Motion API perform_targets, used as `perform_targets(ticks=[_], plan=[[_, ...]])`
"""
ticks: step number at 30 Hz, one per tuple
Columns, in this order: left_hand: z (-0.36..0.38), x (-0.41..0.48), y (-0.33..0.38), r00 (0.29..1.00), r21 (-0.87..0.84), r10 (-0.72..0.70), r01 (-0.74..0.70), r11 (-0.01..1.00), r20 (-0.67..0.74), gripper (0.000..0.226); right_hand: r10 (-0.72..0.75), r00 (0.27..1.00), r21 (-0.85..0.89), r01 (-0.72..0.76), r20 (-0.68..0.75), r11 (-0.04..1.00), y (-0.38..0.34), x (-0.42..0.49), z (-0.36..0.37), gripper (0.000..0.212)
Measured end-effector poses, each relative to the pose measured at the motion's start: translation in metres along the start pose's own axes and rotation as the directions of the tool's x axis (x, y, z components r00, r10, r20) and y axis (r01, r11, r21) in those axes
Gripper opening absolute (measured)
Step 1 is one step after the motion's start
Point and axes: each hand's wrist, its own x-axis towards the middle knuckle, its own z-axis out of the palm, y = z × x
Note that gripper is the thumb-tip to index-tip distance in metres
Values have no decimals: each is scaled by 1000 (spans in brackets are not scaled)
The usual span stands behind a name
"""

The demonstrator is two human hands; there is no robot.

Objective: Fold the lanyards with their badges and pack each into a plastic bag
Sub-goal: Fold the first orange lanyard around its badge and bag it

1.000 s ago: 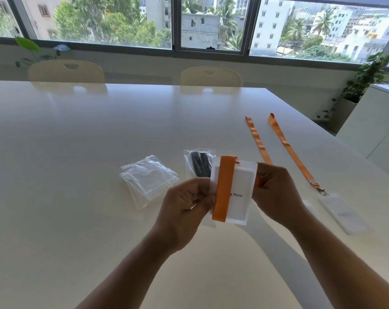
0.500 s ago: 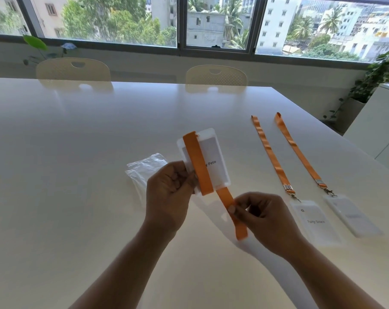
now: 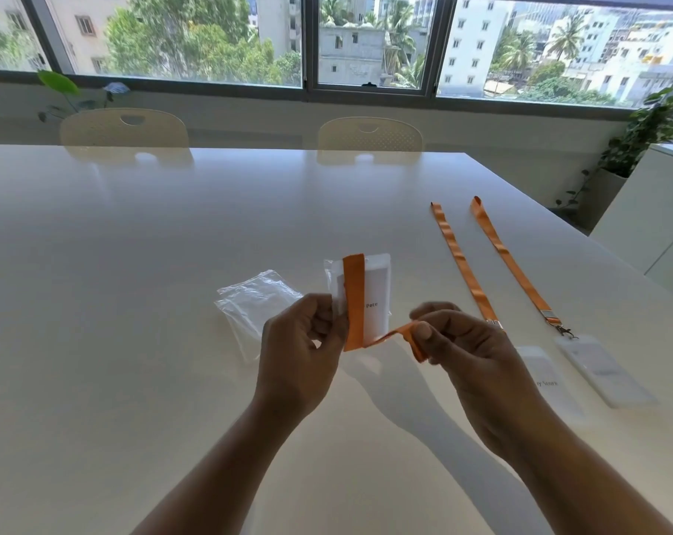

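Hands over counter (image 3: 134, 264): left hand (image 3: 300, 353) pinching badge (image 3: 376, 291) printed "Pete", orange lanyard (image 3: 354, 299) wrapped across; right hand (image 3: 470, 361) pinching its tail. Right of badge, second badge (image 3: 548, 384) ending "Store"; left, plastic bags (image 3: 257, 307).

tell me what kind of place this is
Likely an office meeting room: a large white table, two matching chairs along its far edge, and a wide window overlooking city buildings.

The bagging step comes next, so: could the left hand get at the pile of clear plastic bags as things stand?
Probably yes for reach: the plastic bags lie on the table just beside the left hand, nothing between them. But that hand grips the badge, so it would need freeing first.
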Motion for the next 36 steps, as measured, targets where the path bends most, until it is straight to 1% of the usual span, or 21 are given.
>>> perform_targets(ticks=[2, 4, 6, 7, 9, 10, 14, 17, 19, 21, 23, 24, 25, 29, 31, 33, 36], plan=[[1, -1, 1, 999, -7, 7, -7, 1000, 50, 11, 7, 999, 4, -7, -41, 1000, 1, 4, -2, 17], [2, -1, 2, 993, -41, -1, 6, 999, 115, 9, 14, 997, 35, -12, -69, 999, 3, 9, -3, 26], [4, -3, 2, 985, -79, -9, 23, 997, 171, 8, 32, 997, 107, -24, -73, 994, 6, 14, -3, 34], [5, -3, 1, 982, -100, -19, 38, 994, 187, 8, 42, 996, 158, -30, -72, 987, 7, 17, -2, 32], [7, -4, 0, 979, -140, -49, 78, 987, 200, 9, 63, 995, 241, -44, -75, 970, 9, 23, 3, 22], [8, -5, -1, 979, -153, -61, 92, 984, 197, 9, 75, 995, 268, -55, -65, 962, 12, 26, 5, 22], [8, -3, -3, 979, -159, -114, 141, 977, 166, 10, 120, 992, 340, -104, -28, 935, 21, 38, 15, 32], [7, -1, -6, 973, -121, -167, 187, 975, 158, 7, 85, 995, 318, -66, -46, 946, 29, 42, 20, 31], [8, 0, -9, 973, -79, -174, 188, 979, 154, 8, 52, 996, 305, -29, -66, 952, 37, 41, 20, 34], [9, -1, -11, 978, -21, -150, 155, 988, 145, 19, 48, 995, 296, -20, -87, 955, 44, 40, 19, 42], [7, -1, -14, 979, 39, -140, 135, 990, 148, 37, 68, 994, 297, -40, -82, 954, 50, 39, 15, 51], [6, 0, -14, 978, 48, -141, 135, 990, 155, 44, 75, 994, 297, -50, -76, 954, 52, 39, 12, 56], [5, 1, -15, 975, 35, -149, 145, 989, 163, 46, 79, 994, 282, -55, -75, 958, 53, 40, 11, 58], [3, 5, -14, 961, -150, -216, 242, 958, 171, 36, 49, 997, 154, -39, -60, 987, 52, 41, 12, 41], [1, 7, -12, 969, -147, -211, 229, 962, 132, 33, 33, 999, 82, -31, -28, 996, 51, 40, 15, 39], [-1, 8, -10, 980, -108, -174, 184, 977, 94, 31, 12, 1000, 29, -12, -5, 1000, 51, 38, 19, 38], [-2, 8, -9, 991, -98, -105, 113, 989, 83, 20, -14, 1000, -34, 14, 5, 999, 53, 37, 24, 36]])
